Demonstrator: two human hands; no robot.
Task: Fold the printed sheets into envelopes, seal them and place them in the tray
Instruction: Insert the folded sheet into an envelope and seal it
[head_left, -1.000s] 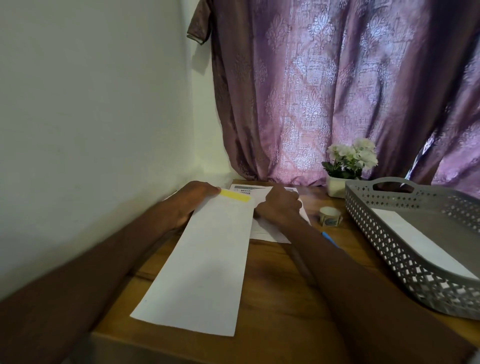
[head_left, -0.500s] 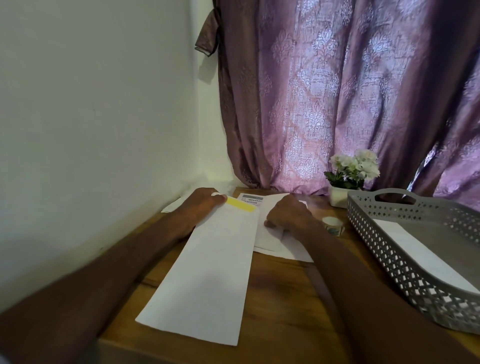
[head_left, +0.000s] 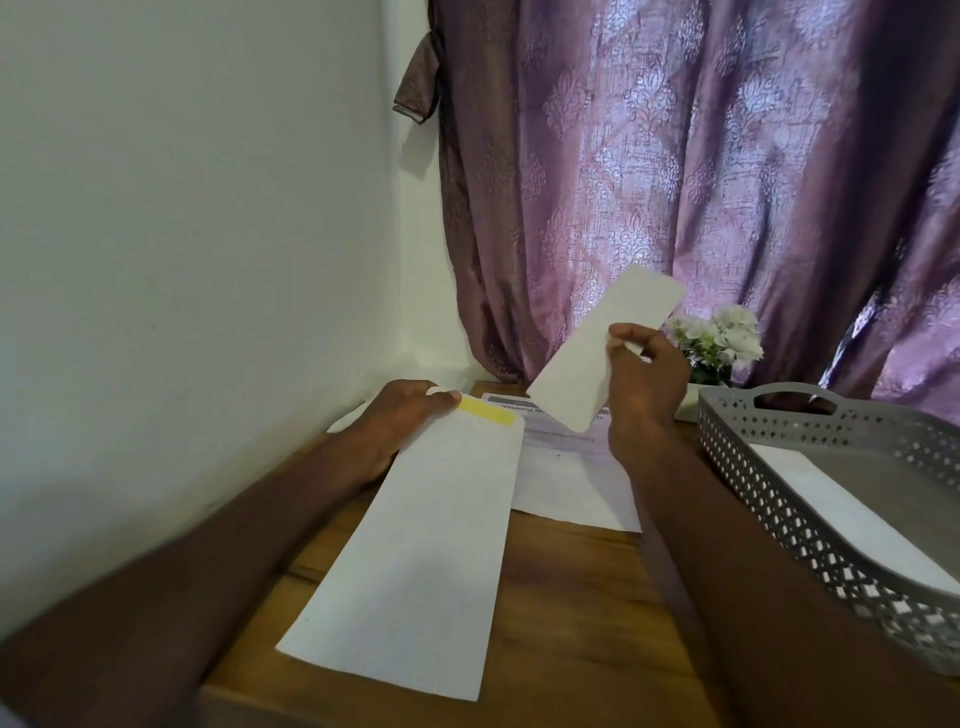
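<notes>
A long white envelope (head_left: 421, 545) lies on the wooden table, its yellow adhesive strip (head_left: 488, 410) at the far end. My left hand (head_left: 400, 421) grips that far end by the flap. My right hand (head_left: 644, 384) holds a folded white sheet (head_left: 597, 353) tilted up in the air above the table. Under it a stack of printed sheets (head_left: 566, 478) lies flat beside the envelope. The grey perforated tray (head_left: 779, 499) stands at the right with a white envelope (head_left: 852, 525) inside.
A small pot of white flowers (head_left: 717, 343) stands behind my right hand, by the purple curtain (head_left: 675, 182). A white wall (head_left: 182, 260) runs close along the table's left side. The table's near edge (head_left: 363, 701) is at the bottom.
My right hand has lifted the folded sheet off the stack and raised it into the air. My left hand stays on the envelope's flap end.
</notes>
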